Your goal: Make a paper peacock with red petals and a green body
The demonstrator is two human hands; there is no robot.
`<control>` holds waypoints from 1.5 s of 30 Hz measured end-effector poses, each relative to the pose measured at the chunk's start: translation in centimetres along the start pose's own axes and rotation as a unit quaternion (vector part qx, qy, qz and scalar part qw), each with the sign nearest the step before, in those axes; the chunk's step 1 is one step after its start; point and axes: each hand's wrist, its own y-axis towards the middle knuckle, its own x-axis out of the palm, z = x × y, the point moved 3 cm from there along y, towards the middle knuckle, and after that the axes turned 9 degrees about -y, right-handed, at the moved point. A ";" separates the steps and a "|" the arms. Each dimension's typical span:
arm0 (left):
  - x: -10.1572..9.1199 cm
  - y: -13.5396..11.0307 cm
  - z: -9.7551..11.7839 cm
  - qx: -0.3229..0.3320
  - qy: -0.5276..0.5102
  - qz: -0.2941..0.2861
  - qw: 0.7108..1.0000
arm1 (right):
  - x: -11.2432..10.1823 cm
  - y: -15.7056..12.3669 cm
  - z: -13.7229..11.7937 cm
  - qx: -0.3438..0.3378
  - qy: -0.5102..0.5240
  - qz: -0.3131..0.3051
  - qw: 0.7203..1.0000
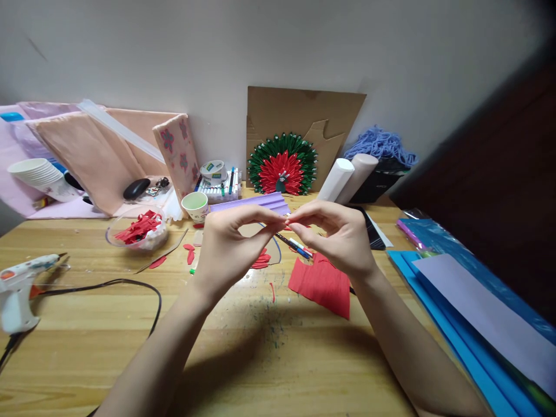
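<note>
My left hand (230, 243) and my right hand (334, 234) are raised above the wooden table (243, 359), fingertips pinched together and meeting at a tiny piece (286, 218) too small to name. Under them lie a sheet of red crepe paper (324, 284), small red paper petals (261, 260) and pens (297, 245). A bowl of red paper strips (139, 230) stands to the left.
A white glue gun (19, 286) with a black cord (130, 285) lies at the left edge. Blue and lilac sheets (469, 307) are stacked on the right. At the back stand a red-green paper peacock (283, 164), cardboard, a paper cup (195, 205), markers, paper rolls and stacked cups.
</note>
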 end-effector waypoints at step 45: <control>0.0 0.4 -0.6 -0.110 -0.132 0.055 0.984 | -2.2 0.2 -0.1 -0.064 -0.085 0.095 0.990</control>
